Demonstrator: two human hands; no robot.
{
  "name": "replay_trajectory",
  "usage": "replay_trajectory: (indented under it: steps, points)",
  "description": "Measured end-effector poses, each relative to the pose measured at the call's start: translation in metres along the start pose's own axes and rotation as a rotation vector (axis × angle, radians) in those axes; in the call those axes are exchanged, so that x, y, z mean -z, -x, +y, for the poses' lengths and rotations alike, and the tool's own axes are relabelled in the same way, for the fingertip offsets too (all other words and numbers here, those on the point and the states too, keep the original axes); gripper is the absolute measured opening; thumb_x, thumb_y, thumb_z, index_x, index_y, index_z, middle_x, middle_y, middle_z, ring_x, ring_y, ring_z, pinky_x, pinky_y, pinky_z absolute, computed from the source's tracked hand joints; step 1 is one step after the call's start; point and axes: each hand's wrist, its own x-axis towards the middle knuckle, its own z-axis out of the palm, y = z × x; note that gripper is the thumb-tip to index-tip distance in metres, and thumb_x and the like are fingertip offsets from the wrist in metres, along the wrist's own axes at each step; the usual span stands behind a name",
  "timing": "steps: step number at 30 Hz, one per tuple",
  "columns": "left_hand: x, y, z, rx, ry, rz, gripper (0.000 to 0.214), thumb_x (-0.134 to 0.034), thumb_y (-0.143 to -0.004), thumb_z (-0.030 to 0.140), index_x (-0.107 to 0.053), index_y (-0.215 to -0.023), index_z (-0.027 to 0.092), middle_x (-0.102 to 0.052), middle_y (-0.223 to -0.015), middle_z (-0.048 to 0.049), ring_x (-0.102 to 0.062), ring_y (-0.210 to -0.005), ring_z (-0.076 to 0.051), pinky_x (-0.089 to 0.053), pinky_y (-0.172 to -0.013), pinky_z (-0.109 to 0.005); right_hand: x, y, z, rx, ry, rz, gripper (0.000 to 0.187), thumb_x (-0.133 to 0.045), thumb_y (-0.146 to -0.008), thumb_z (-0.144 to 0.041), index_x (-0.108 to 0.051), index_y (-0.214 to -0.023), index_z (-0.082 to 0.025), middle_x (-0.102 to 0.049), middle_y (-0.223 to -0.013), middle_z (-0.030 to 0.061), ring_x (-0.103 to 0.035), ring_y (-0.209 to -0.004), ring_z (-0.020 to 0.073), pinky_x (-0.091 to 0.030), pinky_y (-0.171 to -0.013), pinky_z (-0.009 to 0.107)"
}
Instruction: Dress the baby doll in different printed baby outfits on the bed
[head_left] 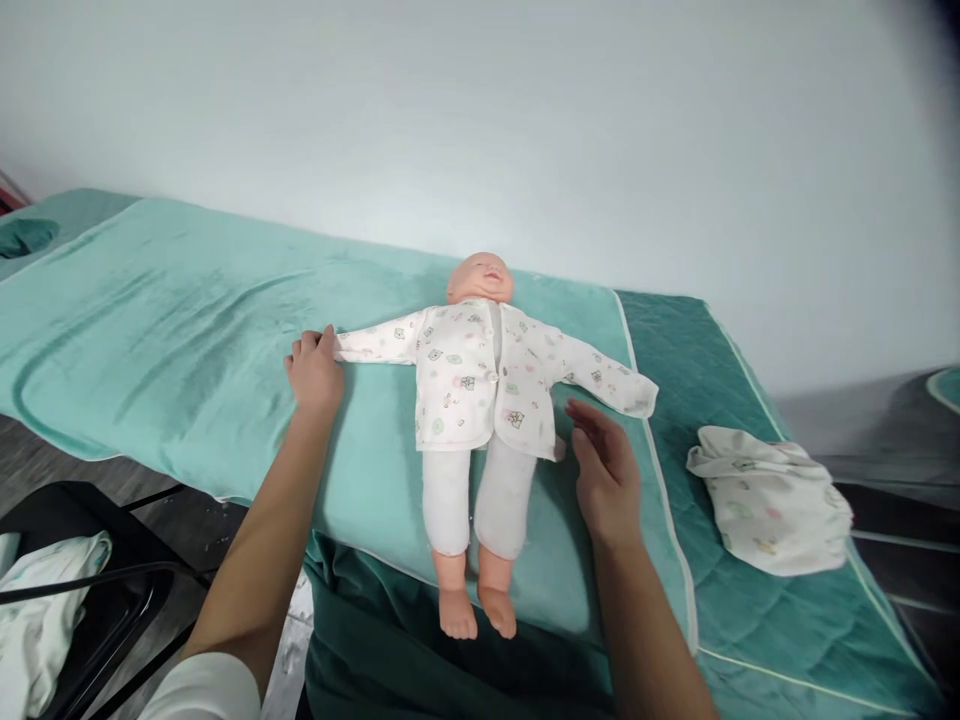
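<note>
A baby doll lies on its back on the light green sheet, feet towards me. It wears a white printed jacket, fastened by a button near the middle, over white-covered legs. Both sleeves stretch out sideways. At the end of the sleeve on the left, my left hand has its fingers curled around the cuff. Beside the jacket's lower right edge hovers my right hand, fingers apart and holding nothing. The right sleeve's cuff lies loose, with no doll hand showing.
A folded white printed cloth lies on the dark green quilted cover to the right. The bed stands against a pale wall. At lower left, a black folding chair holds another printed cloth.
</note>
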Motion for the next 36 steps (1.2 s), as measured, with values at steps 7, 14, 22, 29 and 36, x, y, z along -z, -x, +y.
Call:
replay_trajectory:
  steps: [7,14,22,29,36]
  points:
    - [-0.003,0.027,0.004,-0.14,0.167,0.172,0.059,-0.047,-0.086,-0.003,-0.066,-0.135,0.022,-0.059,-0.143,-0.0177,-0.049,-0.137,-0.038,-0.041,-0.108,-0.054,0.004,0.015,0.001,0.121,0.406,-0.113,0.039,-0.063,-0.09,-0.033,-0.064,-0.128,-0.021,-0.069,-0.122,0.0132,-0.064,-0.113,0.0308,-0.052,-0.098,0.053]
    - [0.0,0.09,0.023,-0.355,0.33,0.038,0.03,-0.05,-0.093,0.012,-0.068,-0.115,0.02,-0.071,-0.118,-0.0119,-0.063,-0.116,-0.03,-0.049,-0.101,-0.046,0.003,0.011,-0.004,0.124,0.431,-0.161,0.023,-0.06,-0.093,-0.037,-0.07,-0.104,-0.02,-0.072,-0.091,0.0075,-0.062,-0.082,0.0248,-0.049,-0.077,0.039]
    - [0.007,0.146,0.045,-0.478,0.253,-0.106,0.016,-0.065,-0.09,0.024,-0.068,-0.105,0.021,-0.069,-0.131,-0.0078,-0.061,-0.127,-0.028,-0.03,-0.125,-0.051,-0.011,0.004,-0.014,-0.099,0.484,-0.146,0.033,-0.055,-0.091,-0.042,-0.072,-0.108,-0.02,-0.079,-0.098,0.0108,-0.069,-0.081,0.0266,-0.04,-0.068,0.032]
    - [0.002,0.139,0.066,-0.499,0.253,-0.139,0.028,-0.051,-0.098,0.022,-0.074,-0.114,0.02,-0.071,-0.119,-0.0115,-0.063,-0.12,-0.03,-0.039,-0.119,-0.052,-0.016,0.003,-0.025,-0.162,0.556,-0.15,0.035,-0.05,-0.093,-0.043,-0.07,-0.108,-0.019,-0.079,-0.092,0.0125,-0.07,-0.082,0.0302,-0.033,-0.065,0.031]
    - [0.005,0.149,0.044,-0.442,0.367,-0.03,0.016,-0.054,-0.095,0.022,-0.069,-0.087,0.019,-0.074,-0.117,-0.0116,-0.066,-0.111,-0.03,-0.051,-0.098,-0.048,-0.008,0.021,-0.021,-0.195,0.55,-0.072,0.038,-0.05,-0.09,-0.036,-0.069,-0.118,-0.02,-0.076,-0.084,0.0073,-0.065,-0.073,0.0261,-0.033,-0.064,0.031]
